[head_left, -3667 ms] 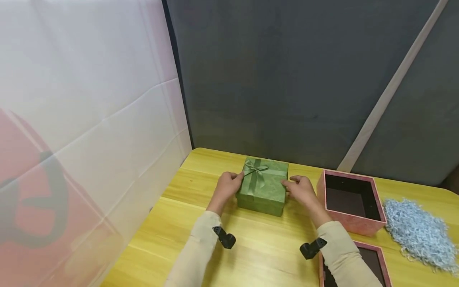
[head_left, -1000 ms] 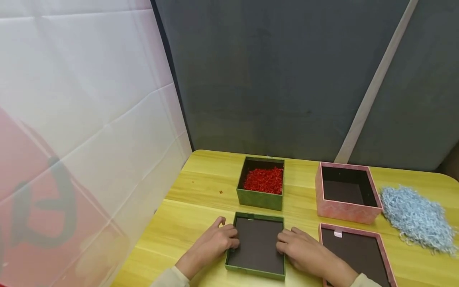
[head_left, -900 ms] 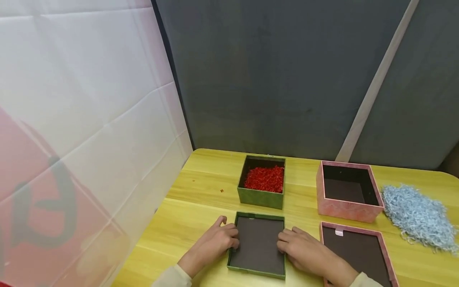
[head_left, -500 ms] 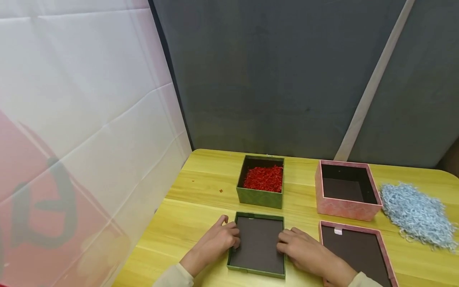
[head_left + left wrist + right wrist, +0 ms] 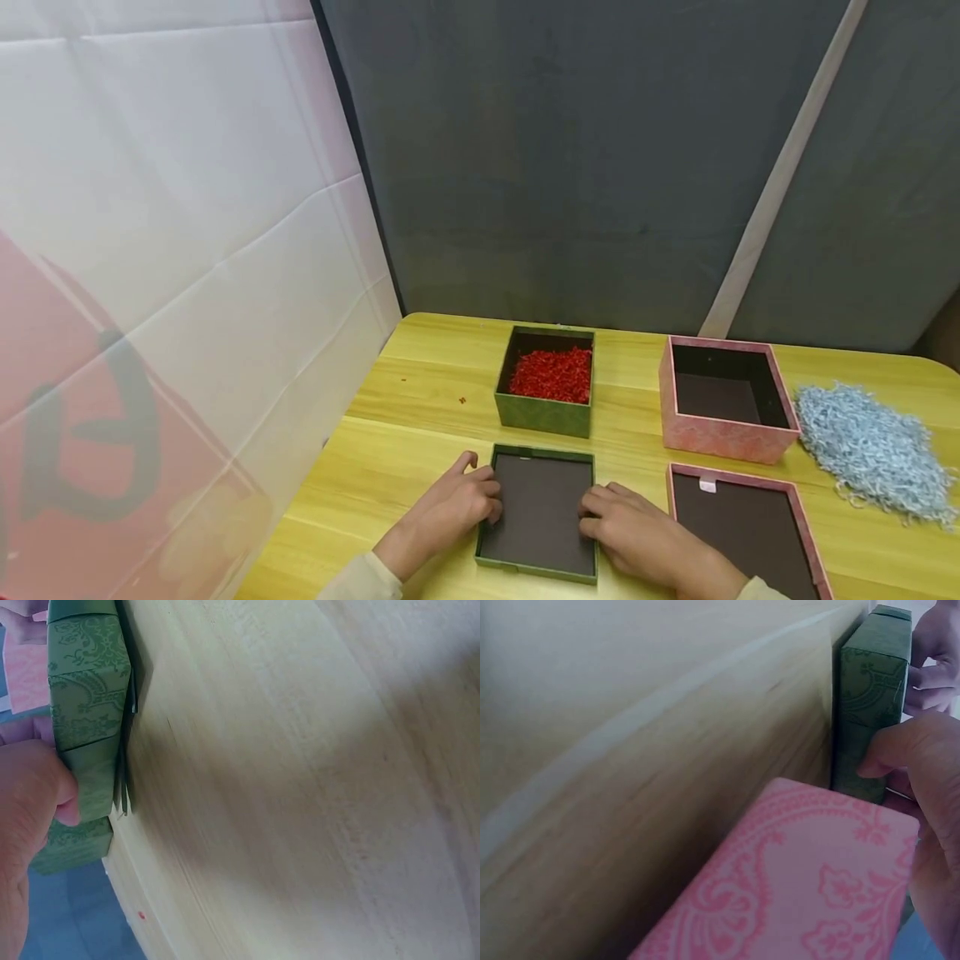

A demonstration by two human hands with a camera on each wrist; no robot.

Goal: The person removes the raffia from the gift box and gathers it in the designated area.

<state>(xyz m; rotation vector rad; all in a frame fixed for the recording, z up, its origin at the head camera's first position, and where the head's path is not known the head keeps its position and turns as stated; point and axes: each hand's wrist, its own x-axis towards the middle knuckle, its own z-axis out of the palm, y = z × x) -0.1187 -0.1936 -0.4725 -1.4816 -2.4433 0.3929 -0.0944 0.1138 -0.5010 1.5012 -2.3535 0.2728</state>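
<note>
A green patterned box lid lies upside down near the table's front, its dark inside facing up. My left hand grips its left rim, fingers curled over the edge; in the left wrist view the thumb lies against the lid's outer wall. On the opposite rim my right hand pinches the lid, thumb outside, as the right wrist view confirms. Loose ribbon ends show beneath the lid. Behind it stands the open green box, holding red shredded paper.
To the right are an open pink box with a dark inside and, in front of it, an upturned pink lid close to my right hand. Blue shredded paper is heaped at far right. Red scraps dot the wooden table.
The green lid, earlier on its box with a bow on top, has come off and been turned over in front. During the last second the hands stay on it; the right fingers shift slightly.
</note>
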